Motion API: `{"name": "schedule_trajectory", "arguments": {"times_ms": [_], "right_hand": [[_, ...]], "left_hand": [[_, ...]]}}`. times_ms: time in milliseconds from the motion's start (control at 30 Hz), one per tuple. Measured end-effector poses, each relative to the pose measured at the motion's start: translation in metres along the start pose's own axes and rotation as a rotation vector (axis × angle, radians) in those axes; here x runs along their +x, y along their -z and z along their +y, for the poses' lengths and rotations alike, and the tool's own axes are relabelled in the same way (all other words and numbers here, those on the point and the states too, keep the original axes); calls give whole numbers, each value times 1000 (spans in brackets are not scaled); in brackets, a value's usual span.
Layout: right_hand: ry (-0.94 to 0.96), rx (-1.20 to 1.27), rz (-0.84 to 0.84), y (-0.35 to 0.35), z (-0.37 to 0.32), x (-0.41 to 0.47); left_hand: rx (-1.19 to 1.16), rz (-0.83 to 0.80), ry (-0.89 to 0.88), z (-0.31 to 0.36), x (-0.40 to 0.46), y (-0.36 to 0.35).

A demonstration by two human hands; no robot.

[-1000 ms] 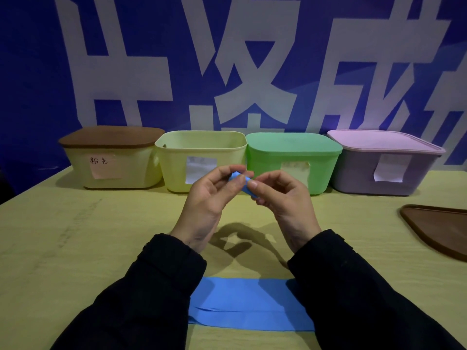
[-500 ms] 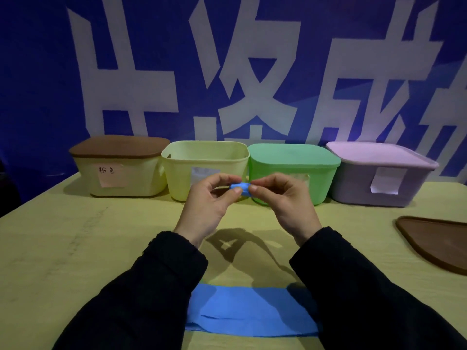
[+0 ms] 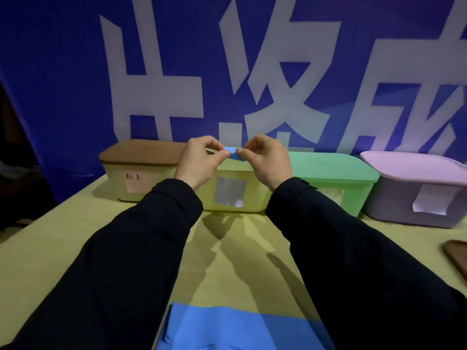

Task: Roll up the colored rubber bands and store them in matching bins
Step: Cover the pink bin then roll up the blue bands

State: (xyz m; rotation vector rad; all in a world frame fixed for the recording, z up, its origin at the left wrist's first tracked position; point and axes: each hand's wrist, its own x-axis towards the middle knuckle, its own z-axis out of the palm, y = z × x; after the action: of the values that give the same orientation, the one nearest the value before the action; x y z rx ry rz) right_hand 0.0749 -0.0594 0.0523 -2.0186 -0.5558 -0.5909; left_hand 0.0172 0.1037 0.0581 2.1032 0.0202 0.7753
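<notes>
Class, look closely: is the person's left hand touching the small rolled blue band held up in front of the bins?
Touching. The head view shows the left hand pinching one end of the rolled blue band between thumb and fingertip.

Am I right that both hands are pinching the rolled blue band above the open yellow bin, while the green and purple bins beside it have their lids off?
Not quite: the head view shows the green bin and purple bin with their lids on. The rest holds: the left hand and right hand pinch the rolled blue band above the open yellow bin.
</notes>
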Motion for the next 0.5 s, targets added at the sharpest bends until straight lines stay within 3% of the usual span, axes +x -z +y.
{"name": "schedule_trajectory", "arguments": {"times_ms": [200,367,500], "right_hand": [[37,-239,-86,-16,24,4],[98,-241,-53,-5,16,-12],[103,-206,-149,3,0,-40]], "left_hand": [[234,-115,-47,-20,6,-10],[161,-82,-48,-3,-10,0],[202,-200,-13,4,-40,7]]}}
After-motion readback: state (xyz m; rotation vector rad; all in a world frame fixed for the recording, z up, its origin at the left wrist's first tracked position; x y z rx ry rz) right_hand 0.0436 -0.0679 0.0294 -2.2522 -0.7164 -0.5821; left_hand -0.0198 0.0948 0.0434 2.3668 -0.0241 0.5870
